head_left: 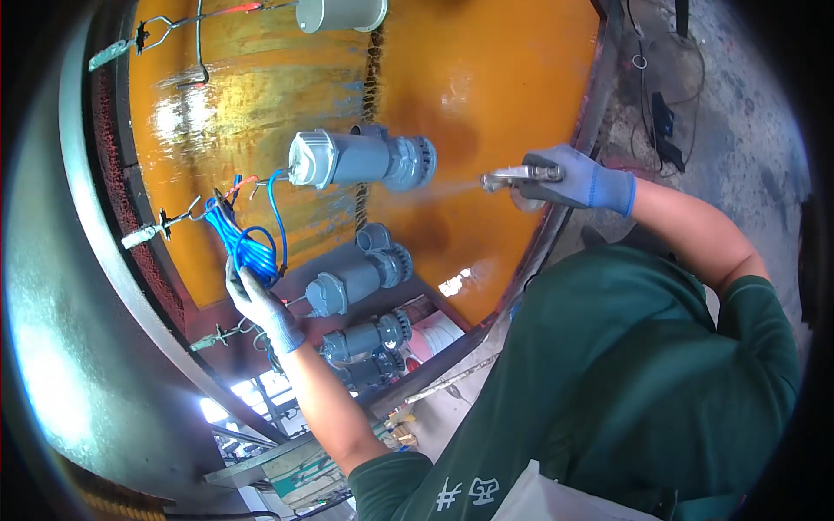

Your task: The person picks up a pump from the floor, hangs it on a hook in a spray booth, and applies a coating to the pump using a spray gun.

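Two gloved hands at work here, both busy. Right hand [575, 178] is wrapped around a metal spray gun [514, 176], nozzle facing left, with a pale mist [453, 187] coming out toward a gray motor-shaped unit [358, 160]. That unit sits near the upper middle of the view, in front of a glossy orange panel [495, 78], its lighter end cap toward the left. Left hand [256, 304] has hold of the lower end of a bundled blue cable [250, 250], and one loop of the cable runs up to the unit's left end. Another gray unit [349, 285] hangs just below, more dark gray ones [360, 339] under that, near a pinkish-white bucket [437, 335]. Metal hooks [165, 227] line the left side. As for writing: two white characters [466, 493] are printed on the dark green shirt [599, 365], close to the bottom edge.
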Demonstrator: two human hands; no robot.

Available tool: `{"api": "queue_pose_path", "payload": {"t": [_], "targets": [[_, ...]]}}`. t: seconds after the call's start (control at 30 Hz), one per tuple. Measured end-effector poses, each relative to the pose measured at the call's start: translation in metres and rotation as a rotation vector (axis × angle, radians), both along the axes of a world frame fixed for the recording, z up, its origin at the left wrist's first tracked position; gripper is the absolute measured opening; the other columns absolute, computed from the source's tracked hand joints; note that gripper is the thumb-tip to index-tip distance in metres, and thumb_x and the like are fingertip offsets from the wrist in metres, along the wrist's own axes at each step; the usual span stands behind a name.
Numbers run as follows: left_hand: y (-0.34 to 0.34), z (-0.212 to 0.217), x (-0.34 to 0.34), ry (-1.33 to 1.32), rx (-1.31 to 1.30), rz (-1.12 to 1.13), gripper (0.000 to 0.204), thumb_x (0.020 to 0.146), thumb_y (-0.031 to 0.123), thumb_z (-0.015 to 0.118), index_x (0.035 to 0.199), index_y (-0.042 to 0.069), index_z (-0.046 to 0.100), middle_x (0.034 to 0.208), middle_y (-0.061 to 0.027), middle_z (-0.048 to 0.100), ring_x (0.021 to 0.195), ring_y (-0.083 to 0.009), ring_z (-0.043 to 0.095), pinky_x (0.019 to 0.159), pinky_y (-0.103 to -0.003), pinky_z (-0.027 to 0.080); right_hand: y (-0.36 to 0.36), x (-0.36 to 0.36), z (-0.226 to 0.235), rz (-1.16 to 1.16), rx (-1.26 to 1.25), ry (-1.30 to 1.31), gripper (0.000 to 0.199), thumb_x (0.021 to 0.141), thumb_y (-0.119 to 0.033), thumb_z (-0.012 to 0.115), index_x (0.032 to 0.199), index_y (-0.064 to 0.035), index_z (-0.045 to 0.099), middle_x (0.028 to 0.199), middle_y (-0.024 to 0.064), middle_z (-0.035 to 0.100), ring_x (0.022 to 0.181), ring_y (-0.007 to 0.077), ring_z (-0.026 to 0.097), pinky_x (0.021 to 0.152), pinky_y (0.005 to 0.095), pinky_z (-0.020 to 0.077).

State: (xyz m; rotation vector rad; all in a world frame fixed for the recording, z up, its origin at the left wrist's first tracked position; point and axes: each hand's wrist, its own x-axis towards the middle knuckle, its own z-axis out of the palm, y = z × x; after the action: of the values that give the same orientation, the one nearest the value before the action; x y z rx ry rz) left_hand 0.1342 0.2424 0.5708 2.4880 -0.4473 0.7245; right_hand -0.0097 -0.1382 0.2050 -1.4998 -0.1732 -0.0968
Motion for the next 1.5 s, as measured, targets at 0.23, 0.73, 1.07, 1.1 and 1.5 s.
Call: {"api": "queue_pose_path", "payload": {"t": [0.23, 0.73, 1.07, 1.1, 1.5], "targets": [[0.026, 0.01, 0.005, 0.018, -0.034, 0.058, 0.039, 0.106, 0.018, 0.05, 0.138, -0.002, 0.06, 0.131, -0.0148, 0.065, 0.118, -0.0231, 0.063, 0.102, -0.038, 0.051, -0.02, 0.003, 0.005, 0.016, 0.137, 0.059, 0.025, 0.096, -0.028, 0.073, 0.098, -0.0041, 0.066, 0.085, 0.0089, 0.073, 0.08, 0.0185, 0.073, 0.073, 0.0343, 0.0552], [0.081, 0.015, 0.041, -0.016, 0.133, 0.368, 0.049, 0.106, 0.036, 0.056, 0.137, -0.001, 0.064, 0.134, -0.0163, 0.067, 0.116, -0.0253, 0.066, 0.101, -0.038, 0.051, -0.053, -0.038, 0.055, -0.096, 0.226, 0.102, 0.018, 0.093, -0.018, 0.076, 0.096, -0.0026, 0.066, 0.078, 0.0107, 0.068, 0.07, 0.014, 0.065, 0.066, 0.0327, 0.0506], [0.082, 0.003, 0.07, 0.043, 0.196, 0.272, 0.047, 0.109, 0.035, 0.052, 0.138, -0.002, 0.061, 0.128, -0.014, 0.068, 0.109, -0.0207, 0.065, 0.094, -0.034, 0.053, -0.045, -0.039, 0.077, -0.149, 0.174, -0.102, 0.022, 0.093, -0.022, 0.076, 0.101, -0.0043, 0.066, 0.079, 0.0115, 0.069, 0.07, 0.0212, 0.069, 0.067, 0.0348, 0.0533], [0.089, 0.005, 0.072, 0.015, 0.228, 0.252, 0.047, 0.109, 0.034, 0.052, 0.138, -0.002, 0.061, 0.128, -0.0137, 0.068, 0.109, -0.0209, 0.065, 0.095, -0.034, 0.052, -0.042, -0.038, 0.073, -0.037, 0.082, -0.139, 0.021, 0.092, -0.021, 0.076, 0.1, -0.0044, 0.066, 0.078, 0.0115, 0.068, 0.069, 0.0229, 0.067, 0.066, 0.0355, 0.0522], [0.095, -0.001, 0.084, -0.002, 0.254, 0.283, 0.047, 0.108, 0.033, 0.055, 0.137, -0.003, 0.061, 0.13, -0.0165, 0.067, 0.116, -0.0249, 0.064, 0.102, -0.038, 0.049, -0.031, -0.038, 0.045, 0.062, 0.015, -0.012, 0.02, 0.092, -0.023, 0.074, 0.093, -0.0052, 0.066, 0.077, 0.0107, 0.069, 0.066, 0.0256, 0.066, 0.064, 0.0373, 0.051]]}}
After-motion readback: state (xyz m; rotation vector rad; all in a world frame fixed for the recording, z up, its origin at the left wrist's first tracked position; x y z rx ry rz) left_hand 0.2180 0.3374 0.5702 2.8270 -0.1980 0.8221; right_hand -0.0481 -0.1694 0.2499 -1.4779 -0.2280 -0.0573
